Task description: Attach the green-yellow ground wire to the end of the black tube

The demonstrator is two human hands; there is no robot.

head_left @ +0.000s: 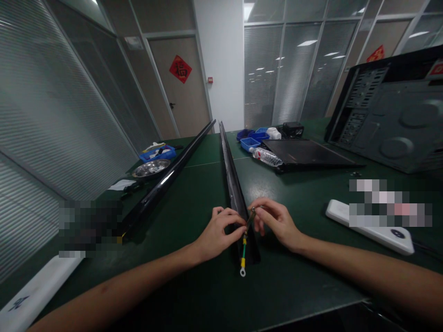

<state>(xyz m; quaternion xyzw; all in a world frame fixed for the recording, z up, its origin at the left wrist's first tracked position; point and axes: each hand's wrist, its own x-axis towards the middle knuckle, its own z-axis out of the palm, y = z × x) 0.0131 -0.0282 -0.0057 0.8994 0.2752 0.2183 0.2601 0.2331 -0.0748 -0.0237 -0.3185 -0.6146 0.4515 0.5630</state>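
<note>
Over the near end of a long black metal rail (238, 189), both my hands are at a small brass-coloured metal strip (250, 218). My left hand (221, 230) has thumb and forefinger pinched at the strip's lower end. My right hand (277, 221) pinches the strip's upper end between thumb and forefinger. From below my left fingertips runs a short green-and-yellow ground wire (244, 251), its free ring terminal pointing towards me. The fingers hide how the wire's upper end meets the strip.
A second black rail (166, 180) lies to the left, beside a metal bowl (152, 168) and a blue tray (158, 154). Right of centre are blue bins (249, 144), a plastic bottle (266, 157), a flat black panel (308, 153), a white power bank (370, 226) and a computer case (394, 110).
</note>
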